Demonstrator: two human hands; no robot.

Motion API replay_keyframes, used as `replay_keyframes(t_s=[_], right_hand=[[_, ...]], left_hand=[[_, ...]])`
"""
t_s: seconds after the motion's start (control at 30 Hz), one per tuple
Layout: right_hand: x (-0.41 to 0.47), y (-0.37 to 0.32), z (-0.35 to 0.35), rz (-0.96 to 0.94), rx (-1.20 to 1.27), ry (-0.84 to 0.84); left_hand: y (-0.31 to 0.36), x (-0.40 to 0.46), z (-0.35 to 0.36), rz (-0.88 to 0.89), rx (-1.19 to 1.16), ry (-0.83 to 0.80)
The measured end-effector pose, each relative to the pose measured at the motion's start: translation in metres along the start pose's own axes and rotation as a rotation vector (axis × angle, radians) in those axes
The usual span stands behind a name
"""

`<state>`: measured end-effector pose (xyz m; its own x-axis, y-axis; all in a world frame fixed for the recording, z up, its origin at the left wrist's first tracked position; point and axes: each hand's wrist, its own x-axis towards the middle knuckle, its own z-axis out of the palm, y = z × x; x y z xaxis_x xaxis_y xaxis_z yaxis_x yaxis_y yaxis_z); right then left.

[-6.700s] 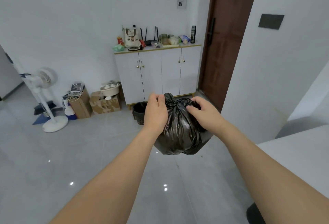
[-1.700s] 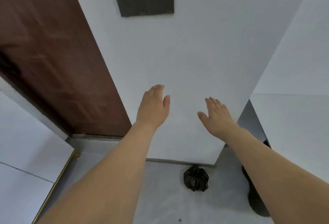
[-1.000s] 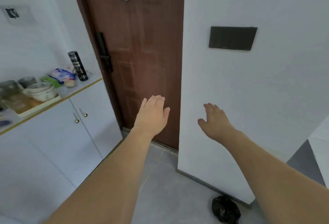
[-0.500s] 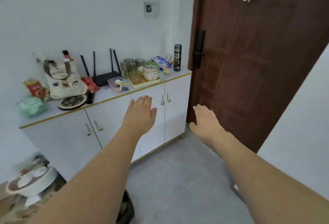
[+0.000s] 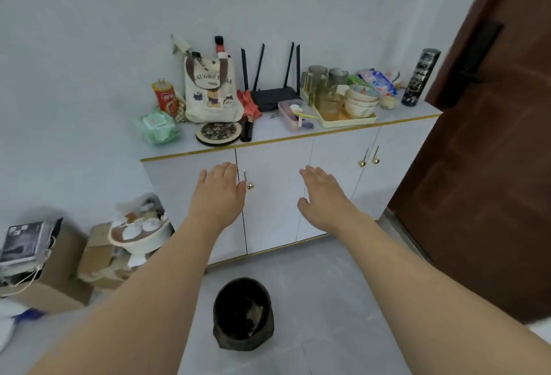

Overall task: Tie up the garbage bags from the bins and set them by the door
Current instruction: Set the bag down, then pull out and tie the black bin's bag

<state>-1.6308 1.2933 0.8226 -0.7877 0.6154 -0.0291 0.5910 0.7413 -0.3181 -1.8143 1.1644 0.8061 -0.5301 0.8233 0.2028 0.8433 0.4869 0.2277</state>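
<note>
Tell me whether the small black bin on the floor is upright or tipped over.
Upright. The bin stands on its base on the floor in front of the cabinet, mouth facing up, with something at its bottom.

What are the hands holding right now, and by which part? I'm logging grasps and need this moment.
Nothing is held. The left hand and right hand are both open, fingers straight, out in front of the white cabinet, above the black bin on the floor.

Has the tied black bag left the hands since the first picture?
Yes. Both the left hand and right hand are open and hold nothing, before the white cabinet.
</note>
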Motion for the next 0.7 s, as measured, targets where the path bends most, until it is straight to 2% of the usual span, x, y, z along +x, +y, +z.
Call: replay_keyframes(t_s=[0.13,0.23,0.4,0.6,0.7], right_hand=[[0.032,0.005,0.061,0.033,0.013,-0.052],[0.055,0.016,0.142,0.063,0.052,-0.085],[0.073,0.052,0.344,0.127,0.15,-0.137],[0.053,0.12,0.607,0.26,0.247,-0.193],[0.049,0.148,0.705,0.367,0.35,-0.132]], left_hand=[[-0.041,0.007,0.059,-0.016,-0.05,-0.033],[-0.078,-0.001,0.138,-0.032,-0.073,-0.048],[-0.152,-0.068,0.336,-0.036,-0.064,-0.107],[-0.229,-0.174,0.578,-0.24,-0.075,-0.155],[-0.258,-0.202,0.664,-0.314,-0.113,-0.074]])
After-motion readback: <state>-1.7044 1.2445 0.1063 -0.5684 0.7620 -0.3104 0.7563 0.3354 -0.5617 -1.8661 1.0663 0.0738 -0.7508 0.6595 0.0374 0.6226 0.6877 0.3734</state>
